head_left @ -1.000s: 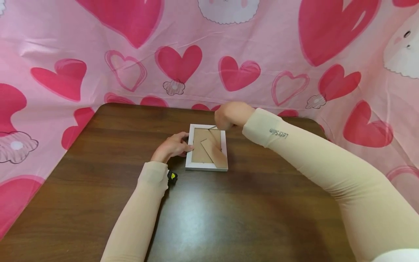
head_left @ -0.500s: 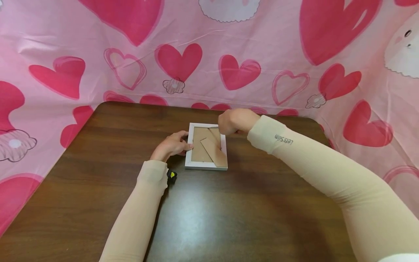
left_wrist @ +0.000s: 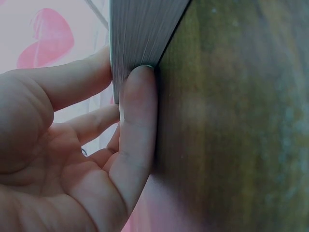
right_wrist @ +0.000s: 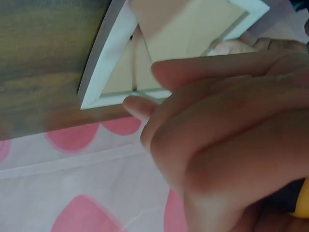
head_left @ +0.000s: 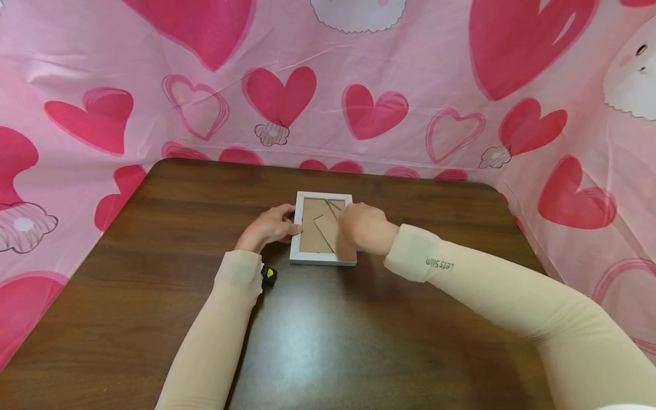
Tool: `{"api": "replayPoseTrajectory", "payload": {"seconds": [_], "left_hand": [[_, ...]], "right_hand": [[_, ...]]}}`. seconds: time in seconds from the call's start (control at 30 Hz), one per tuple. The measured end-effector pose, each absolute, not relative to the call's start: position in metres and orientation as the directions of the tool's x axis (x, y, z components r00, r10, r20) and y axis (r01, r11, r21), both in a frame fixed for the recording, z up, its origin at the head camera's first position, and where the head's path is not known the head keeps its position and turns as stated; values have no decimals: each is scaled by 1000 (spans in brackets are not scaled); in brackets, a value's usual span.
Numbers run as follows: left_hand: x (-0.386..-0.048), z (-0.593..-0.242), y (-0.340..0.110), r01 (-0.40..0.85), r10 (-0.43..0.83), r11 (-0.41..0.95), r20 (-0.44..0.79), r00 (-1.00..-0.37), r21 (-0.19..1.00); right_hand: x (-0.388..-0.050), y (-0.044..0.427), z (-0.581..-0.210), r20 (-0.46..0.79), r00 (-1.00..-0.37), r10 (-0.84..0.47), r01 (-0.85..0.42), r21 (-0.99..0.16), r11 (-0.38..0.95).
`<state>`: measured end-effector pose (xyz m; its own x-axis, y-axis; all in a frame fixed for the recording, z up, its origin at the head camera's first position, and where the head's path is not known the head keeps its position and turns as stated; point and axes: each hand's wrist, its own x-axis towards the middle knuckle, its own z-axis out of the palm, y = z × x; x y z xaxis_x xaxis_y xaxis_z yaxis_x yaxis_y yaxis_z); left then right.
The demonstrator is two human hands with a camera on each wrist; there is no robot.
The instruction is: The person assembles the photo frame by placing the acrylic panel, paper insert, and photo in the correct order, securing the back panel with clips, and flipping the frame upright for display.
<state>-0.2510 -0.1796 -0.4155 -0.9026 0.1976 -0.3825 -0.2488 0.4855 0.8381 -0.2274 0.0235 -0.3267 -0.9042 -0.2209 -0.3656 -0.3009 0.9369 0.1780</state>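
Observation:
A white picture frame (head_left: 295, 246) lies face down on the table, its brown backing board (head_left: 311, 212) and easel stand (head_left: 328, 234) showing. My left hand (head_left: 267, 229) grips the frame's left side, thumb on the rim; in the left wrist view, fingers press the frame's side (left_wrist: 140, 38). Over the frame's right side, my right hand (head_left: 363, 229) is curled around a screwdriver (right_wrist: 147, 96). Its thin shaft reaches the top inner edge of the frame. Part of a black and yellow handle shows below the palm in the right wrist view; the hand hides most of it.
The brown wooden table (head_left: 287, 330) spreads around the frame. A pink curtain with hearts (head_left: 279, 99) hangs behind and at both sides. A small black and yellow device (head_left: 269, 275) sits at the left wrist.
My right hand has swung from the frame's top right corner down toward its right side, the screwdriver tip staying near the top inner edge. The left hand and frame hold still.

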Motion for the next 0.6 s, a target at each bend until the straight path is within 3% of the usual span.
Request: {"api": "replayPoseTrajectory", "payload": {"seconds": [0.37,0.6], "left_hand": [[-250,-416,-180,-249,194,486,-381,-904,838],[-249,-414,-179,-253,191,496,-388,-902,831]], "right_hand": [[-207,21,-359,-211,-959,-186,-210,98,973],[-189,21,-382,-14,-974,-228,-226,219,949]]}}
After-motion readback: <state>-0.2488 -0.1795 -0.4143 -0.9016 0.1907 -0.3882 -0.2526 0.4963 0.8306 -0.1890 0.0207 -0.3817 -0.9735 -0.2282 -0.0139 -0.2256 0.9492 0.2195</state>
